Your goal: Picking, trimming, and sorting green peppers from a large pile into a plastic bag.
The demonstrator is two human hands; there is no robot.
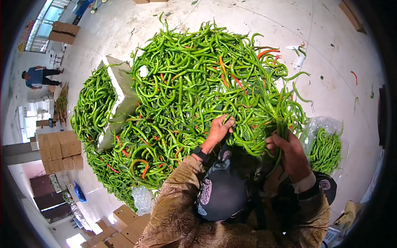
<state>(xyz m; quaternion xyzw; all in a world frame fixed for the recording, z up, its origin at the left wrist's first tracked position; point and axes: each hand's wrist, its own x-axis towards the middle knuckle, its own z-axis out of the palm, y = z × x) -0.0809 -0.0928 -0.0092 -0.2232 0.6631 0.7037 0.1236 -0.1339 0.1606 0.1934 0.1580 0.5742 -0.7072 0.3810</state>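
A big heap of long green chili peppers, with some red ones mixed in, covers the middle of the head view. My left hand is closed on a green pepper at the near part of the heap. To its right, my right hand grips several long green peppers in an upright bunch. A pale box at the heap's left has more peppers beside it. A clear plastic bag of green peppers lies just right of my right hand. My knee in dark cloth is below my hands.
A person in a blue top is at the far left. Stacked cardboard boxes stand left of the heap, more boxes at lower left. Bubble wrap lies by the heap's near edge. Loose peppers and white scraps lie on the pale floor.
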